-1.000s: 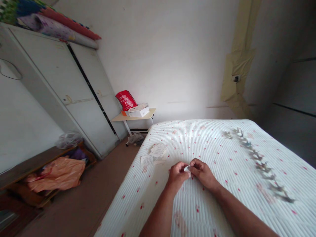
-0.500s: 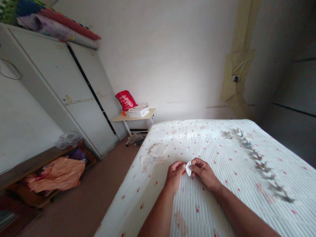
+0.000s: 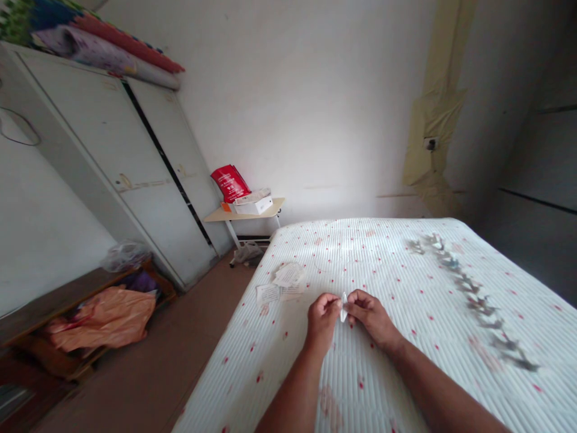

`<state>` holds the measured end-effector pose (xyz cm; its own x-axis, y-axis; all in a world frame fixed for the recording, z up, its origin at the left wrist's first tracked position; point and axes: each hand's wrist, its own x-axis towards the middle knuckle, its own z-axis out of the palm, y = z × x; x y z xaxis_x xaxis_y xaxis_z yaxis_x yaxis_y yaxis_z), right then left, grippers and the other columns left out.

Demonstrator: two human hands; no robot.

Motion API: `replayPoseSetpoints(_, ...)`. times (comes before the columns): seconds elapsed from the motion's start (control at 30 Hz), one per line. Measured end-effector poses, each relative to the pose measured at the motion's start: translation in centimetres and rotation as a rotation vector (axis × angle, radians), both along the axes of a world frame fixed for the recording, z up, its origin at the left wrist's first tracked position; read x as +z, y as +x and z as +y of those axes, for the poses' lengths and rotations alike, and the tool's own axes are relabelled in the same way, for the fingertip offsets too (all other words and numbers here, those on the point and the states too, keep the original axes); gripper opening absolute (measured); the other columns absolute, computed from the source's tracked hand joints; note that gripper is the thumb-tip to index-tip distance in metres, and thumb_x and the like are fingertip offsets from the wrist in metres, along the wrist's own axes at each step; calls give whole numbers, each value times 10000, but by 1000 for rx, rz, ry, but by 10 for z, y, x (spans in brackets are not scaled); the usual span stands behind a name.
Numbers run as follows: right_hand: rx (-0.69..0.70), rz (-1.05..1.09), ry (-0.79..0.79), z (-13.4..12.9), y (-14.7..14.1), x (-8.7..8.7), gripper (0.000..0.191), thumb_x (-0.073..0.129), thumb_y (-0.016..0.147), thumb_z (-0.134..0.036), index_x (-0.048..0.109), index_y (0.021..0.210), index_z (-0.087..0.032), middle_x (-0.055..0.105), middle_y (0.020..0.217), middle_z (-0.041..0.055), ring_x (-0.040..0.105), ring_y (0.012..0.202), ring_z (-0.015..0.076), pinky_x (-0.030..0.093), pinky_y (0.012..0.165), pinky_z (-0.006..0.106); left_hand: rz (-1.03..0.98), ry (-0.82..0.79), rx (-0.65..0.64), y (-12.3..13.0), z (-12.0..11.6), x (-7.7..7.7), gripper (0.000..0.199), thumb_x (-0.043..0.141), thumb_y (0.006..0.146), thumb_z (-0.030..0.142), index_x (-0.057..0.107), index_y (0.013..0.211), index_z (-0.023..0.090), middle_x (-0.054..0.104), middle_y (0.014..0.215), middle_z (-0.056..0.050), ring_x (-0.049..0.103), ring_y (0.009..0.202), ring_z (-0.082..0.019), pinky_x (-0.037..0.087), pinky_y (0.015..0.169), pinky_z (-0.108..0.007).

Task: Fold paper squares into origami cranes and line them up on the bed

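A small white folded paper (image 3: pixel 344 307) is held upright between my two hands above the bed, its narrow edge facing me. My left hand (image 3: pixel 323 316) pinches it from the left, fingers curled. From the right, my right hand (image 3: pixel 366 308) grips it between thumb and fingers. Left of my hands, several printed paper pieces (image 3: pixel 288 275) lie overlapping on the striped, red-dotted bedcover (image 3: pixel 387 379). On the right side of the bed, several small folded paper figures (image 3: pixel 473 288) form a long diagonal row.
Beyond the bed's far left corner stands a small table (image 3: pixel 216 214) with a red bag (image 3: pixel 230 183) and a white box (image 3: pixel 255 205). A wardrobe (image 3: pixel 103 132) and a low wooden bench (image 3: pixel 27 313) with an orange plastic bag (image 3: pixel 103 319) are at left.
The folded paper has turned so that it shows a narrower side. My left hand has shifted very slightly to the right; my right hand is almost in the same place.
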<state>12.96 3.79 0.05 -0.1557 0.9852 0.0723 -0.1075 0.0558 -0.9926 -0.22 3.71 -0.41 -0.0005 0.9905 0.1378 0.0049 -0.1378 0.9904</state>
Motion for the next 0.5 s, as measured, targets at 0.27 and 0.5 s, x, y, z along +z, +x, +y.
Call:
replayPoseSetpoints(0.27,-26,-24,-10,2,-2,-2,323,662,667,-453,461,632,-202,496,458,-64,425,423,87,338,476,239,123,68,25,0,2,-11,111,525,723,266,542,744,159,520,640,25,456,599,-98,354,562,-192)
replayPoseSetpoints(0.5,41,-68,11,2,1,-4,295,649,699,-424,468,655,-196,512,488,-54,449,453,93,351,486,233,74,69,20,1,2,-10,53,526,674,180,512,722,164,520,644,26,469,598,-96,364,564,-193)
